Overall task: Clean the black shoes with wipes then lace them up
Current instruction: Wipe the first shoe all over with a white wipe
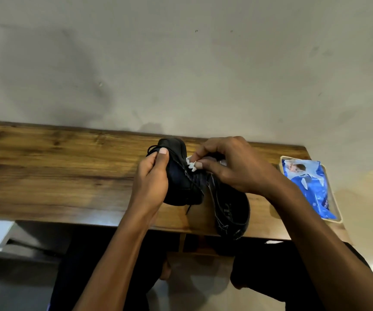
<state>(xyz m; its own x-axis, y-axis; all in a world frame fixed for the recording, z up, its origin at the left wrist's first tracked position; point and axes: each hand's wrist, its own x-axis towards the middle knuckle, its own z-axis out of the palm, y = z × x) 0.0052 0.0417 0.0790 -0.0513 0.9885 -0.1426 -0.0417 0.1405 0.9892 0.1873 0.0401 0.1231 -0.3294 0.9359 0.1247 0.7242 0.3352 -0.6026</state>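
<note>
Two black shoes lie on the wooden table [46,176]. My left hand [151,176] grips the left black shoe [181,178] from its left side, thumb up on the toe end. My right hand [230,164] pinches a small crumpled white wipe [191,165] between thumb and fingers and holds it against the top of that shoe, by the loose black laces [194,187]. The second black shoe [232,212] lies on its side to the right, partly under my right wrist, its heel hanging over the table's front edge.
A blue pack of wipes [309,187] lies in a shallow tray [334,198] at the table's right end. A plain wall rises right behind the table. Below the front edge are my dark-clothed legs and the floor.
</note>
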